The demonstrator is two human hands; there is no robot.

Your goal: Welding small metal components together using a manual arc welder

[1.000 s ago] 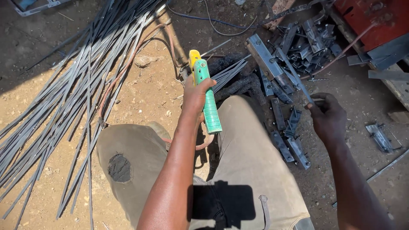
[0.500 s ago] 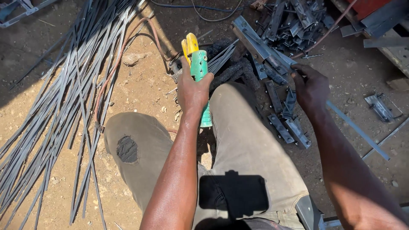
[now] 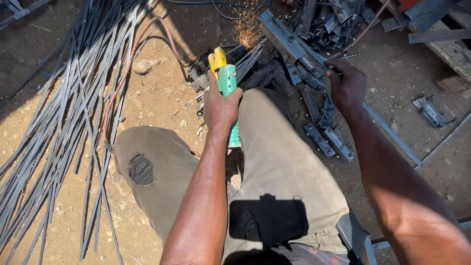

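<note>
**Sparks on the dirt yard**

Sunlit bare dirt ground (image 3: 162, 98) carries everything, and I look straight down over my knees in tan trousers (image 3: 289, 167). My left hand (image 3: 220, 105) is clenched around the green handle of an electrode holder (image 3: 226, 83) with yellow jaws, which points away from me toward the far edge of the ground. Just beyond its tip, orange sparks (image 3: 247, 32) fly beside a bundle of thin rods (image 3: 250, 61). My right hand (image 3: 347, 88) is closed on a long grey steel bar (image 3: 287, 41) that runs slanting from the far edge toward the right edge. Short drilled metal brackets (image 3: 326, 140) lie just beside my right knee. Over the left half of the ground spreads a fan of long flat steel strips (image 3: 59, 127), with a reddish cable (image 3: 115, 98) curving across them.
</note>
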